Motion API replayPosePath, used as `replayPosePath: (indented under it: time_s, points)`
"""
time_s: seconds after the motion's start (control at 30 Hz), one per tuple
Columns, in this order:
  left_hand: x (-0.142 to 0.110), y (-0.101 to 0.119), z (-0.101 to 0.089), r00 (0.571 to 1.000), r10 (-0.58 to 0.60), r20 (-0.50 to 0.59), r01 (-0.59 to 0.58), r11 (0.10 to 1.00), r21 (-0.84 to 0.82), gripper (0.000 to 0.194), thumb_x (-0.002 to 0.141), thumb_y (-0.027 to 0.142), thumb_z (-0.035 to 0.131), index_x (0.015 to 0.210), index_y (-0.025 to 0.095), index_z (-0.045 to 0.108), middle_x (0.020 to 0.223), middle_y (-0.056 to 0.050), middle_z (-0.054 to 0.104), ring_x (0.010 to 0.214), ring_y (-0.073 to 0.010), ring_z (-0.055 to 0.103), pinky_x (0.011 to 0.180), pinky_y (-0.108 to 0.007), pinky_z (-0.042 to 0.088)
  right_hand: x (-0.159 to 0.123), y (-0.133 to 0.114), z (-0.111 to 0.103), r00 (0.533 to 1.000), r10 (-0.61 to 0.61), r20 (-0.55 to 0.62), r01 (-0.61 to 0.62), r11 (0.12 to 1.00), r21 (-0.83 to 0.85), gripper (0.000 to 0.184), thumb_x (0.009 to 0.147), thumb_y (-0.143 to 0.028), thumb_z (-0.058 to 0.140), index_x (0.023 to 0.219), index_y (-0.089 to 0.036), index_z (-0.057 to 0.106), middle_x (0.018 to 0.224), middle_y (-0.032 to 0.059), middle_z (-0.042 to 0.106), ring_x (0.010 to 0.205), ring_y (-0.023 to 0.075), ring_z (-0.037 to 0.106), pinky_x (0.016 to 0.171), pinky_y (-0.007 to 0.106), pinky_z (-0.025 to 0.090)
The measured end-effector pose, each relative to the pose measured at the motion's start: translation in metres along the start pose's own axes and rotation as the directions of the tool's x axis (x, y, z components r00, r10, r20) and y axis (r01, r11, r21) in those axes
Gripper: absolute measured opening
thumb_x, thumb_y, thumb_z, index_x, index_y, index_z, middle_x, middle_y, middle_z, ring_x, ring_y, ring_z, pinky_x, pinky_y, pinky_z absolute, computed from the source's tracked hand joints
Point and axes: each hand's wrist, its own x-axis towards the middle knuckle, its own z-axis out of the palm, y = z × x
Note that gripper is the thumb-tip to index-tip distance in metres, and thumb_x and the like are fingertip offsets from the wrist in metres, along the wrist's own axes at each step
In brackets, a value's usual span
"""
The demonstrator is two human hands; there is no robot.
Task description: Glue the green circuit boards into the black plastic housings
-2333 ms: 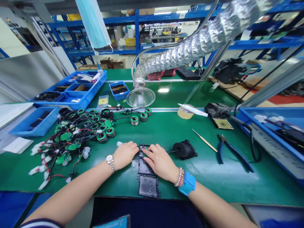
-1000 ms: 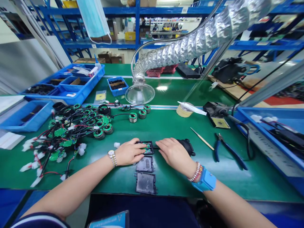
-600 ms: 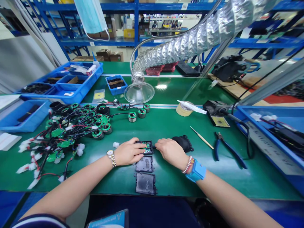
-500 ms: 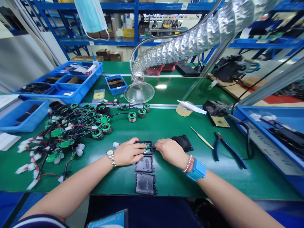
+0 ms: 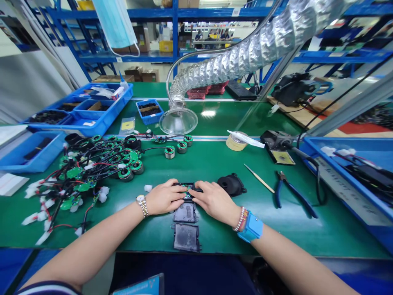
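1. On my feed, the left hand (image 5: 166, 197) and right hand (image 5: 215, 203) lie curved, fingertips meeting over a black plastic case (image 5: 181, 184) holding a green circuit board (image 5: 186, 187); I cannot tell whether either hand grips it;
2. The case sits on the green workbench mat (image 5: 260, 229), just above two black plastic covers (image 5: 185, 213); a black coil housing (image 5: 231, 184) lies just beyond the right hand.

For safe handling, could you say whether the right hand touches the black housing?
Apart: the head view shows green mat between the right hand and the black housing.

Rough-patched matt black plastic covers (image 5: 186, 237) lie on a glossy green bench mat (image 5: 221, 241).
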Motion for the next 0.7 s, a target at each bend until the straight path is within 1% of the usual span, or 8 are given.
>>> replayPosePath:
  time_s: [0.07,0.17,0.27,0.33,0.4,0.47,0.57,0.7]
  points:
    - [0.0,0.0,0.001,1.0,-0.002,0.001,0.002,1.0,-0.006,0.027,0.089,0.029,0.041,0.1,0.019,0.064,0.114,-0.003,0.06,0.102,-0.0231,0.048,0.089,-0.038,0.045,0.001,-0.002,0.001,1.0,-0.018,0.01,0.018,1.0,-0.004,0.029,0.091,-0.035,0.038,0.108,-0.024,0.059,0.098,0.0068,0.054,0.079,0.0157,0.05,0.066,0.03,0.032]
    - [0.001,0.0,0.0,1.0,-0.008,0.01,0.008,1.0,-0.011,0.027,0.089,0.029,0.041,0.099,0.018,0.064,0.113,-0.004,0.061,0.101,-0.0227,0.049,0.09,-0.038,0.044,0.006,-0.008,0.001,0.999,-0.025,0.033,0.025,1.0,-0.008,0.03,0.091,-0.034,0.036,0.101,-0.022,0.062,0.093,0.0075,0.055,0.079,0.016,0.049,0.067,0.03,0.033]
    - [0.002,0.002,-0.004,0.999,-0.024,0.038,0.025,1.0,-0.014,0.026,0.088,0.03,0.042,0.099,0.019,0.064,0.114,-0.004,0.06,0.103,-0.0222,0.049,0.091,-0.037,0.044,0.006,-0.009,-0.006,1.0,-0.027,0.016,0.027,0.999,-0.016,0.026,0.089,-0.031,0.041,0.099,-0.02,0.062,0.096,0.0091,0.057,0.086,0.0183,0.05,0.074,0.033,0.037]
    - [0.001,0.004,-0.01,0.998,-0.037,0.045,0.038,0.999,-0.024,0.026,0.088,0.03,0.042,0.1,0.021,0.063,0.12,-0.005,0.055,0.106,-0.0215,0.048,0.092,-0.036,0.043,-0.002,0.0,-0.016,0.998,-0.052,-0.043,0.052,0.999,0.003,0.027,0.085,-0.03,0.048,0.109,-0.021,0.058,0.106,0.0096,0.056,0.098,0.0211,0.049,0.084,0.038,0.037]
    - [0.0,0.006,-0.018,0.998,-0.065,0.026,0.066,0.997,-0.028,0.025,0.088,0.029,0.042,0.103,0.021,0.061,0.128,-0.006,0.048,0.111,-0.0211,0.046,0.093,-0.036,0.043,-0.016,0.017,-0.028,0.992,-0.045,-0.115,0.048,0.998,0.027,0.041,0.081,-0.03,0.054,0.121,-0.022,0.05,0.119,0.01,0.051,0.11,0.0231,0.044,0.092,0.042,0.035]
    - [-0.004,0.008,-0.026,0.994,-0.114,-0.002,0.114,0.993,-0.013,0.025,0.087,0.027,0.042,0.106,0.021,0.058,0.13,-0.007,0.045,0.113,-0.0212,0.045,0.093,-0.036,0.042,-0.032,0.038,-0.036,0.99,0.021,-0.142,-0.015,0.999,0.038,0.053,0.078,-0.032,0.058,0.127,-0.022,0.043,0.126,0.0107,0.046,0.115,0.0246,0.041,0.093,0.043,0.036]
    - [-0.012,0.007,-0.035,0.979,-0.2,0.026,0.199,0.979,0.032,0.025,0.084,0.021,0.045,0.107,0.02,0.055,0.116,-0.007,0.055,0.105,-0.0208,0.05,0.09,-0.036,0.043,-0.049,0.061,-0.035,0.986,0.116,-0.116,-0.111,0.993,0.046,0.058,0.073,-0.028,0.061,0.127,-0.021,0.042,0.124,0.0113,0.048,0.115,0.0261,0.043,0.091,0.044,0.041]
    - [-0.019,0.001,-0.035,0.93,-0.346,0.124,0.331,0.935,0.129,0.018,0.079,0.018,0.05,0.096,0.018,0.056,0.092,-0.006,0.061,0.087,-0.0205,0.055,0.078,-0.034,0.046,-0.046,0.066,-0.022,0.978,0.168,-0.125,-0.158,0.984,0.082,0.053,0.069,-0.017,0.063,0.119,-0.018,0.047,0.114,0.0114,0.055,0.109,0.0259,0.048,0.09,0.043,0.042]
